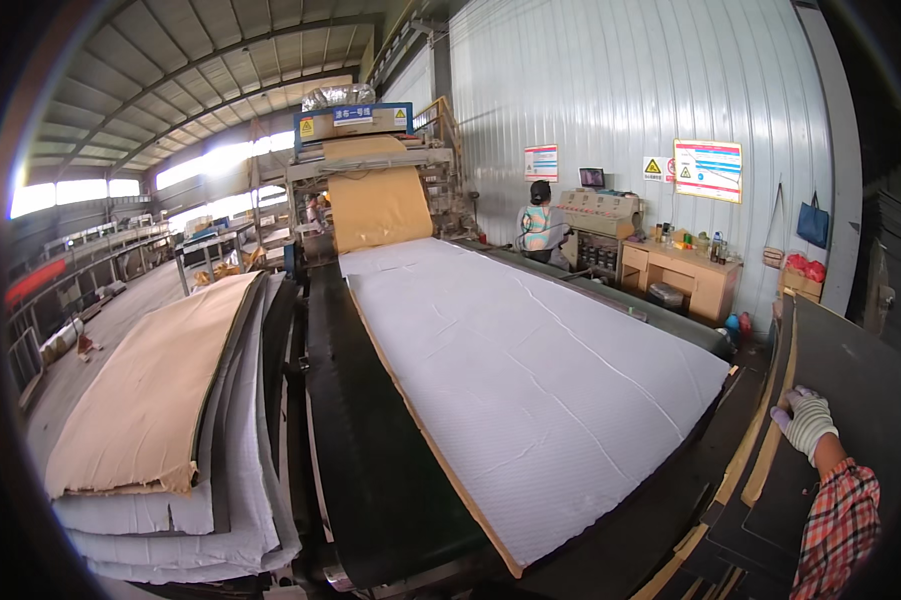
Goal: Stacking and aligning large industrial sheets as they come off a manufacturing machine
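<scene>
The right hand [808, 424] is resting on the dark board [855, 365] at far right, seemingly handling its edge; whether fingers are gripping, I cannot tell. Lifting would be demanding a firm hold.

Your left hand is out of view. The lower edge cuts off your plaid sleeve [838, 515], and whether your right hand [808, 424] grips the dark sheets [860, 345], which fade into the black rim, is unclear. The co-worker's [538, 226] feet are hidden; the distant screen [591, 177] is too small to read.
</scene>
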`<state>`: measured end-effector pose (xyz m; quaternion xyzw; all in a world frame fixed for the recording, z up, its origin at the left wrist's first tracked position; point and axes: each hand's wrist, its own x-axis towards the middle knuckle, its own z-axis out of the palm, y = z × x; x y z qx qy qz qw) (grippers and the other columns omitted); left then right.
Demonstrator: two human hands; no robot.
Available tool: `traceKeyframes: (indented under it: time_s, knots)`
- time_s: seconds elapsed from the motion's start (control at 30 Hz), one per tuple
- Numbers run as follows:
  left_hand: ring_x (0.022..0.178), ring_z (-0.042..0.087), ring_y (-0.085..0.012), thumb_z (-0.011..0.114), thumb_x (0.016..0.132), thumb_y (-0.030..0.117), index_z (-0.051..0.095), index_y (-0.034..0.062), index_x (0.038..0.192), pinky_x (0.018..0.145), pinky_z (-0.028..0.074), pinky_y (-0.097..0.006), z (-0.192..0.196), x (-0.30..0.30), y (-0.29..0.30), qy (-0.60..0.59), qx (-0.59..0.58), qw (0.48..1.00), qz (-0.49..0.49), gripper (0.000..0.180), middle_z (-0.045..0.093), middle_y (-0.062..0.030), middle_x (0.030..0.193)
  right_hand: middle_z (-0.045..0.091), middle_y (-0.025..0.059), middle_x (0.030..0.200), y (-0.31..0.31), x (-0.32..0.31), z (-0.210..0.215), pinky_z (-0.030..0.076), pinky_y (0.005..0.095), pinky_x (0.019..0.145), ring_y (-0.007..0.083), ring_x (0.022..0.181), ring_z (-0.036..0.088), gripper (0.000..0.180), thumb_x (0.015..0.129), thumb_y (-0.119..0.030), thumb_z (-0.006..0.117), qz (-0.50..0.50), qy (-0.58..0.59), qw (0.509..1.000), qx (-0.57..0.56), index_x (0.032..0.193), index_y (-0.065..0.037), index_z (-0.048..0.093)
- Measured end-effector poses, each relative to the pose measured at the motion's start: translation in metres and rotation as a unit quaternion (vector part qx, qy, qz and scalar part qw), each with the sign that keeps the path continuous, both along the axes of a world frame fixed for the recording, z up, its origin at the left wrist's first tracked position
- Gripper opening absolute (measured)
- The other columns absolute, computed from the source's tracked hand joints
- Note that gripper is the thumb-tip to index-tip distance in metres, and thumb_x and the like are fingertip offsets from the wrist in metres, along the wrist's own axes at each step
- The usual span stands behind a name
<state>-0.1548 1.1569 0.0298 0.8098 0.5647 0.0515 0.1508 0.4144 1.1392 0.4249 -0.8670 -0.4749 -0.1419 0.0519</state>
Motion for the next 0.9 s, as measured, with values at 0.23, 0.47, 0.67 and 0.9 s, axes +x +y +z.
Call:
traceKeyframes:
  time_s: [0.23,0.47,0.67,0.9]
  knots:
    - [0.121,0.039,-0.0282,0.049,0.079,0.037,0.06,0.0127,0.11,0.102,0.027,-0.045,-0.003,0.0,0.003,0.011,-0.028,1.0,0.008,0.04,0.05,-0.0091,0.125,0.046,0.0215,0.127,0.0,-0.008,0.007,0.031,0.0382,0.101,0.0344,0.119,0.042,0.053,0.084,-0.04,0.05,-0.009,0.01,1.0,-0.015,0.12,-0.001,0.05]
    - [0.116,0.043,-0.029,0.051,0.079,0.035,0.062,0.0135,0.106,0.098,0.032,-0.045,0.006,-0.001,-0.001,-0.014,0.027,1.0,-0.009,0.036,0.054,-0.0092,0.12,0.045,0.0215,0.127,0.0,-0.007,0.004,0.03,0.0386,0.102,0.0343,0.12,0.042,0.053,0.084,-0.04,0.049,-0.013,0.015,1.0,-0.019,0.121,-0.002,0.05]
    - [0.111,0.046,-0.0298,0.052,0.077,0.033,0.063,0.0136,0.102,0.094,0.036,-0.044,-0.002,-0.003,-0.003,-0.037,0.082,0.996,-0.019,0.033,0.055,-0.0098,0.116,0.049,0.0215,0.123,0.002,-0.002,0.0,0.032,0.0388,0.1,0.0345,0.116,0.044,0.052,0.083,-0.04,0.051,0.005,-0.002,1.0,0.0,0.118,-0.001,0.052]
    - [0.105,0.048,-0.0315,0.053,0.075,0.035,0.063,0.0139,0.097,0.089,0.036,-0.046,0.002,0.0,-0.001,-0.061,0.029,0.998,-0.002,0.032,0.057,-0.0104,0.108,0.052,0.0208,0.118,0.0,0.008,-0.006,0.035,0.0405,0.096,0.0351,0.111,0.047,0.049,0.079,-0.037,0.056,0.015,0.0,0.999,0.031,0.112,-0.001,0.055]
